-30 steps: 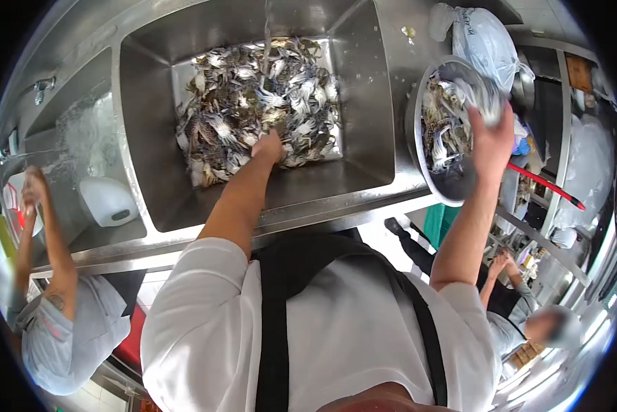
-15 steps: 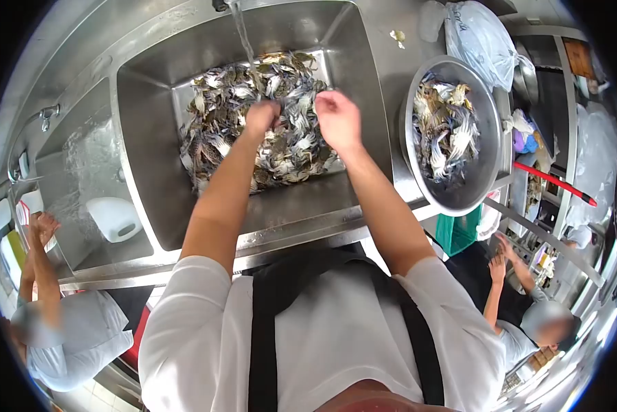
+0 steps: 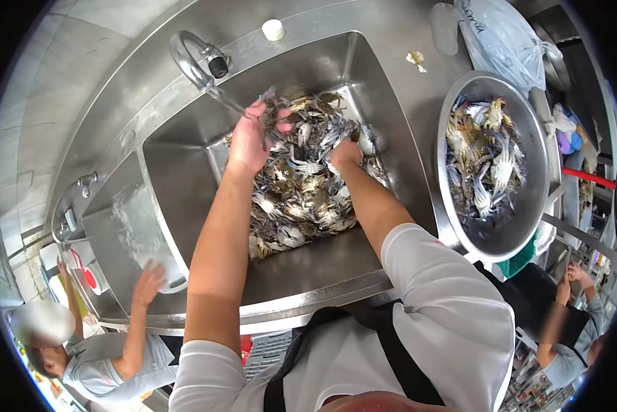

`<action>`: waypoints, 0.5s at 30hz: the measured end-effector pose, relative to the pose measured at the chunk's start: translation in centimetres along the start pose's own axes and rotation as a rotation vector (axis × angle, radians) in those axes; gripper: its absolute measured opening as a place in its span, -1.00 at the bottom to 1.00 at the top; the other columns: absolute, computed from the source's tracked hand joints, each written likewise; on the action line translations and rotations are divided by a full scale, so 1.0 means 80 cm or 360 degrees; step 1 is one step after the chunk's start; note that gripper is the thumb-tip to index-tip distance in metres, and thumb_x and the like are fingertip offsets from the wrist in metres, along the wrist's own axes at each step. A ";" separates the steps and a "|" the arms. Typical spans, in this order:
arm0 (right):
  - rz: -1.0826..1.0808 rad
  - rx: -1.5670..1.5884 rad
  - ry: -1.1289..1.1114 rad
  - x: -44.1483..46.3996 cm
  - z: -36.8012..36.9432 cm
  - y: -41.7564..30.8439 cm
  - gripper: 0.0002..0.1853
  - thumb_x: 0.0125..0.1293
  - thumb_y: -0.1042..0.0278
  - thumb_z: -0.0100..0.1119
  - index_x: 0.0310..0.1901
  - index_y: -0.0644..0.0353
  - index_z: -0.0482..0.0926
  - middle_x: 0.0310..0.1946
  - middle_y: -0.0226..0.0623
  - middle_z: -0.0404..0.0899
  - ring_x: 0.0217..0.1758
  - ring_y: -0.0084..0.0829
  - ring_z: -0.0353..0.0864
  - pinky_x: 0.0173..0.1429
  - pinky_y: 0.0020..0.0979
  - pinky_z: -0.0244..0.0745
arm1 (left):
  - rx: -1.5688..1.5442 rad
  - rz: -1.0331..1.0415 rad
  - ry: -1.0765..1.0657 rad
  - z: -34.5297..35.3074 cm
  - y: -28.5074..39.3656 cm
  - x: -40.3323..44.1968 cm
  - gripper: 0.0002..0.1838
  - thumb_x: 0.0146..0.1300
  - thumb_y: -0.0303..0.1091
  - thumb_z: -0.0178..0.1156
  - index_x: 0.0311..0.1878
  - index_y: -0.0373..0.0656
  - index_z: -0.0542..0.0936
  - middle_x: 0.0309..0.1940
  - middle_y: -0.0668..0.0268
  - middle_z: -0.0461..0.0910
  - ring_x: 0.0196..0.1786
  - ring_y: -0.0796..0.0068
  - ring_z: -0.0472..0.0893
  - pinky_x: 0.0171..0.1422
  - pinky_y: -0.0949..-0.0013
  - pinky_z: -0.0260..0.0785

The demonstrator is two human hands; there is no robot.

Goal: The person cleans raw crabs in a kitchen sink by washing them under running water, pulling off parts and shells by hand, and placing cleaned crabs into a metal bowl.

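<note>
A heap of crabs point(image 3: 298, 196), bluish, white and brown, lies in the deep steel sink point(image 3: 185, 178). At the heap's far left side, my left hand point(image 3: 250, 141) is raised under the tap point(image 3: 195, 65), fingers curled around a dark crab point(image 3: 274, 120). Water from the spout runs toward that hand. My right hand point(image 3: 346, 152) is down among the crabs on the right, closed like a fist. Its fingertips are hidden, so what they grip cannot be made out.
On the right stands a steel bowl point(image 3: 446, 199) with more crabs, near a tied plastic bag point(image 3: 504, 41). A white cap point(image 3: 273, 29) sits on the sink ledge. A co-worker's hand point(image 3: 150, 281) reaches over the left basin point(image 3: 109, 226). Another person point(image 3: 562, 343) works at right.
My left hand has risen from the heap with a crab, toward the tap. My right hand has gone down into the crabs. The view has turned, and the left co-worker's hand now reaches toward the basin.
</note>
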State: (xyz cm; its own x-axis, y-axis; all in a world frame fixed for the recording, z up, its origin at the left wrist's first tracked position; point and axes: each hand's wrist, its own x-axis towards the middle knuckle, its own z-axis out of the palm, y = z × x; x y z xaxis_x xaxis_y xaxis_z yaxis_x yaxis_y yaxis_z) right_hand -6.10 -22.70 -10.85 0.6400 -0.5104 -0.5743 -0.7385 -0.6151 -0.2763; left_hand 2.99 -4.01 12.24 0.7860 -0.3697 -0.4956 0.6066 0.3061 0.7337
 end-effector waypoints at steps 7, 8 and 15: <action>0.0056 0.0298 0.0120 -0.003 -0.001 0.008 -0.60 0.07 0.29 0.32 -0.08 0.35 0.60 -0.16 0.01 0.69 0.03 0.03 0.65 0.12 -0.10 0.53 | 0.0021 -0.0013 0.0082 0.017 0.003 -0.018 -0.57 0.45 -0.22 0.09 0.29 -0.18 0.41 -0.16 0.23 0.64 -0.23 0.44 0.59 -0.06 0.36 0.46; -0.0037 0.0580 0.0015 0.000 0.002 0.016 -0.65 0.05 0.34 0.25 -0.12 0.35 0.60 -0.20 0.04 0.68 -0.08 0.07 0.65 0.01 -0.05 0.52 | 0.0196 0.0112 0.0138 0.012 -0.001 -0.017 -0.55 0.37 -0.30 0.20 0.28 -0.16 0.42 -0.18 0.28 0.63 -0.23 0.48 0.58 -0.09 0.39 0.43; -0.0256 0.2037 -0.0731 -0.071 -0.061 -0.066 -0.64 0.10 0.54 0.24 -0.02 0.34 0.54 -0.30 -0.23 0.63 -0.38 -0.38 0.61 -0.33 -0.34 0.52 | 0.0214 0.0305 0.0240 -0.006 0.005 -0.018 -0.47 0.15 -0.52 0.41 0.21 -0.11 0.50 -0.15 0.36 0.56 -0.13 0.52 0.55 -0.06 0.39 0.37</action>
State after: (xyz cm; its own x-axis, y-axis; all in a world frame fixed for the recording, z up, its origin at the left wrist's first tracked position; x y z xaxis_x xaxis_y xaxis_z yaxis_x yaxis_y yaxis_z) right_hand -4.77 -19.50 -2.35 0.7943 -0.0894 -0.6009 -0.5020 0.4603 -0.7322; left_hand 2.15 -2.92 13.04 0.8997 -0.1785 -0.3982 0.4320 0.2351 0.8707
